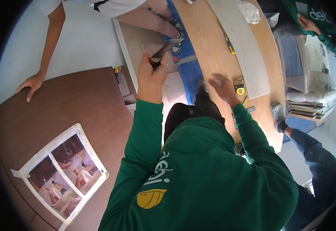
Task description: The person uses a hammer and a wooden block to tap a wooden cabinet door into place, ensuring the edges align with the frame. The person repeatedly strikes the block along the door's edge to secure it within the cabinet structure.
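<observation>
My left hand [152, 79] is closed round a dark-handled tool [164, 50] with a flat grey metal end, raised and angled up to the right. Its exact kind is unclear. My right hand [222, 89] is smeared by motion over the light wooden board [202, 42], its fingers not readable. Just right of it a yellow tape measure [240, 90] lies at the edge of a grey-white plank [248, 57]. A yellow-and-black hand tool [230, 46] with a thin shaft lies farther up along that plank. By my right forearm are a yellow pencil [245, 101] and a small metal piece [250, 109].
At left stands a brown panel [71, 104] with a white-framed window opening [54, 157]; another person's hand [33, 85] rests on its top edge. Crumpled white plastic [248, 11] lies on the plank. A person's shod foot [278, 113] touches the board's right edge. Stacked panels [308, 104] are beyond.
</observation>
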Demonstrator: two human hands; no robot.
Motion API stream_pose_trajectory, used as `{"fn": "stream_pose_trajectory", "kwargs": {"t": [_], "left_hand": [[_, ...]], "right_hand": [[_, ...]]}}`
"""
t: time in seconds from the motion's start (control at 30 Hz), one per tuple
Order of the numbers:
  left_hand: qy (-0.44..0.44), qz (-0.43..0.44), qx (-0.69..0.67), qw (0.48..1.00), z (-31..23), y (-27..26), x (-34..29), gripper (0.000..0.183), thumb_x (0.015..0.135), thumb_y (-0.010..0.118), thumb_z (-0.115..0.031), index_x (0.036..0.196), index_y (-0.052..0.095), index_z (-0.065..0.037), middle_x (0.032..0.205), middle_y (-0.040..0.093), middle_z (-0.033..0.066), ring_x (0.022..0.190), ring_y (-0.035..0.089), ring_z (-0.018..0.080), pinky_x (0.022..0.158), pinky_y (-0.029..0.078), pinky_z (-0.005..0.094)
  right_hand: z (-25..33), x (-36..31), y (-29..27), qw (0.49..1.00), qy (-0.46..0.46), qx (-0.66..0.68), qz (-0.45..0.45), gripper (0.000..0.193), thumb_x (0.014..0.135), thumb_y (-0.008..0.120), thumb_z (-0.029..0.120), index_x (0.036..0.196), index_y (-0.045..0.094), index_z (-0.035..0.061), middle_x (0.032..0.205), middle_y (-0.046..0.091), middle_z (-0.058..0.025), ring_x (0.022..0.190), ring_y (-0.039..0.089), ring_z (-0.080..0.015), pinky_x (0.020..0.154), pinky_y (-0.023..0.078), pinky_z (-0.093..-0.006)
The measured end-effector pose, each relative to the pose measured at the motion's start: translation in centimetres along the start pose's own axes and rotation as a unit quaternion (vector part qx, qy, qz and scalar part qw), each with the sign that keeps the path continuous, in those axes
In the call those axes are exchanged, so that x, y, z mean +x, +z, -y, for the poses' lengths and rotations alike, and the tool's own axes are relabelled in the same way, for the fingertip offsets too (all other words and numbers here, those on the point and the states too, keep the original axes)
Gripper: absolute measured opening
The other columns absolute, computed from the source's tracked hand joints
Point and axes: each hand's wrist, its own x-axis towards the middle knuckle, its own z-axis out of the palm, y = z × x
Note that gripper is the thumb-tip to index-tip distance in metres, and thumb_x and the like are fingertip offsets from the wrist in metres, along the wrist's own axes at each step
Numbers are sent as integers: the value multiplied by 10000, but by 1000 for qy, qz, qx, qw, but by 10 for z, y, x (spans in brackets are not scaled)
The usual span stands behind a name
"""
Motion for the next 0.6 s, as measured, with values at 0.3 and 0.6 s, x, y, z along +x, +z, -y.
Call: {"fn": "stream_pose_trajectory", "kwargs": {"t": [0.3,0.6], "left_hand": [[-71,111,157,979,67,35,-14,404,1178,557,-352,1256,594,43,1148,678,170,1076,699,327,962,639,478],[4,206,582,787,4,6,-33,412,1087,717,-365,1316,699,-23,1125,751,105,1054,732,270,1014,607,501]], "right_hand": [[230,48,-4,929,-224,295,-13,361,1052,757,291,1265,730,0,1058,779,-90,966,721,-184,893,588,-361],[201,51,-28,961,10,266,-81,369,1143,609,372,1079,645,11,642,604,-24,523,588,-114,487,468,-318]]}}
